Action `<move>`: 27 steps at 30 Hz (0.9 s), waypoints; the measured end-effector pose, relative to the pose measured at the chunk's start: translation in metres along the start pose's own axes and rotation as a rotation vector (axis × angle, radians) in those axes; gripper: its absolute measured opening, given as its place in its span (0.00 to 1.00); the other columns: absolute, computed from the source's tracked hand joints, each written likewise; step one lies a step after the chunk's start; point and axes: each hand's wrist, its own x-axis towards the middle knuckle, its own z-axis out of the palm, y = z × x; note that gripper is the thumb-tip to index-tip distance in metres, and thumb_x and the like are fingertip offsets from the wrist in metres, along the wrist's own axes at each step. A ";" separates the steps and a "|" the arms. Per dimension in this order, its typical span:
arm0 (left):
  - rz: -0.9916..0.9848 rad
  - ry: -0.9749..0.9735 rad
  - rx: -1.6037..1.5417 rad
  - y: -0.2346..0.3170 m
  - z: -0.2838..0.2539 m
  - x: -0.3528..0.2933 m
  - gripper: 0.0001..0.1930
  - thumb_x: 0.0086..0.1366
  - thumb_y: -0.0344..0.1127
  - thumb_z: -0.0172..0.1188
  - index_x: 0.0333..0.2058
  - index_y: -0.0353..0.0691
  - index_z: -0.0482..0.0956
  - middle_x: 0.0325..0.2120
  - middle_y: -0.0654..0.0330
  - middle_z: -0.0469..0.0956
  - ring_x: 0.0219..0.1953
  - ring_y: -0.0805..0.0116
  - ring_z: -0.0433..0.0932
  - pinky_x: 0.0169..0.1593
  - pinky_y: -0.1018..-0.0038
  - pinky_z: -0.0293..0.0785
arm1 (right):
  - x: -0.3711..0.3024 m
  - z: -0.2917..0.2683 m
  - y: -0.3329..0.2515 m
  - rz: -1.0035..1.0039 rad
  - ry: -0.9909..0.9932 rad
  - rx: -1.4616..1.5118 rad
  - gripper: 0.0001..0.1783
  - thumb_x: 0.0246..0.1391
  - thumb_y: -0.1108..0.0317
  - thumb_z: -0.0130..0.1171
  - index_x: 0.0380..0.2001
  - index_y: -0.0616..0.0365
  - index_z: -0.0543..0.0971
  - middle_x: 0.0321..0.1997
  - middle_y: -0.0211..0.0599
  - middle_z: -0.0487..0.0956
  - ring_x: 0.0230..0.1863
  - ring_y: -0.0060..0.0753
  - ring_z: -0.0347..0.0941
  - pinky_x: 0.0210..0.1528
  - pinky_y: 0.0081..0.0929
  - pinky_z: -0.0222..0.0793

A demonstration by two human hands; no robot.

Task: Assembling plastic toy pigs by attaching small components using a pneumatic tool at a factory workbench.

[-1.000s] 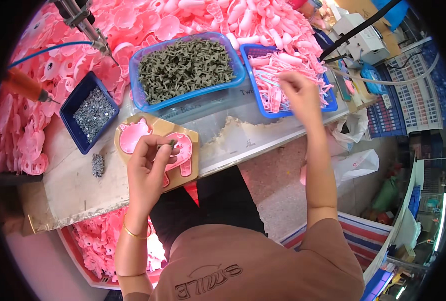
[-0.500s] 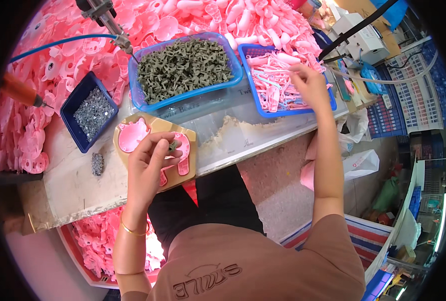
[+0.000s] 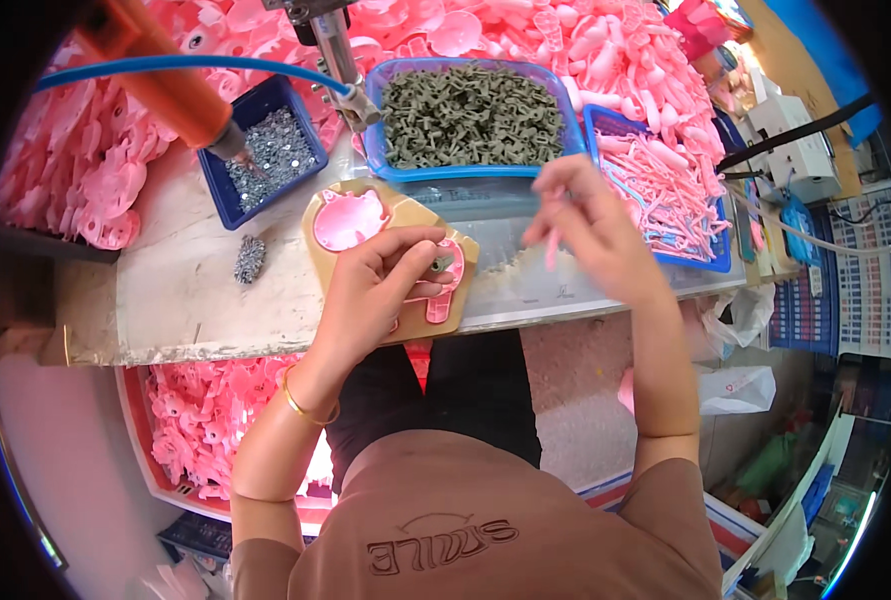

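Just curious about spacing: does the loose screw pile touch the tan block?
Apart: the head view shows tabletop between the screw pile and tan block.

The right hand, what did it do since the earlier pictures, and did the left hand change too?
The right hand moved left from the blue basket toward the tan block, and now holds a small pink piece. The left hand still pinches a grayish-green piece over the block. The camera's view shifted too.
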 end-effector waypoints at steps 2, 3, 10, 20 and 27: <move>0.021 0.030 -0.028 -0.001 -0.003 0.000 0.13 0.73 0.34 0.54 0.48 0.30 0.77 0.41 0.57 0.82 0.38 0.71 0.83 0.43 0.77 0.81 | -0.001 0.027 -0.019 0.097 -0.097 0.009 0.08 0.63 0.77 0.53 0.45 0.59 0.71 0.36 0.30 0.71 0.30 0.19 0.75 0.30 0.18 0.69; 0.040 0.051 -0.053 -0.002 -0.005 0.000 0.12 0.72 0.33 0.55 0.47 0.31 0.77 0.40 0.57 0.82 0.37 0.72 0.83 0.42 0.78 0.81 | -0.001 0.035 -0.023 0.195 -0.185 0.016 0.08 0.63 0.76 0.54 0.45 0.59 0.71 0.36 0.31 0.73 0.28 0.19 0.75 0.28 0.18 0.70; 0.073 0.080 -0.061 -0.001 -0.009 -0.001 0.09 0.70 0.32 0.58 0.43 0.31 0.78 0.34 0.58 0.83 0.33 0.77 0.81 0.38 0.81 0.80 | 0.001 0.059 0.001 0.086 -0.213 0.045 0.07 0.61 0.76 0.57 0.42 0.62 0.77 0.36 0.32 0.78 0.32 0.15 0.73 0.30 0.16 0.68; 0.138 0.146 0.040 -0.005 -0.003 -0.005 0.09 0.70 0.33 0.58 0.40 0.31 0.78 0.31 0.60 0.82 0.33 0.77 0.82 0.38 0.81 0.81 | 0.001 0.074 0.012 -0.048 -0.093 0.011 0.08 0.60 0.79 0.55 0.43 0.62 0.73 0.35 0.27 0.73 0.36 0.15 0.70 0.39 0.17 0.68; 0.041 0.085 -0.043 -0.004 -0.013 -0.008 0.10 0.71 0.34 0.57 0.40 0.31 0.78 0.32 0.61 0.81 0.34 0.78 0.82 0.37 0.82 0.81 | -0.003 0.073 0.017 0.001 -0.097 0.059 0.12 0.59 0.77 0.60 0.45 0.61 0.73 0.34 0.25 0.73 0.37 0.15 0.71 0.38 0.18 0.69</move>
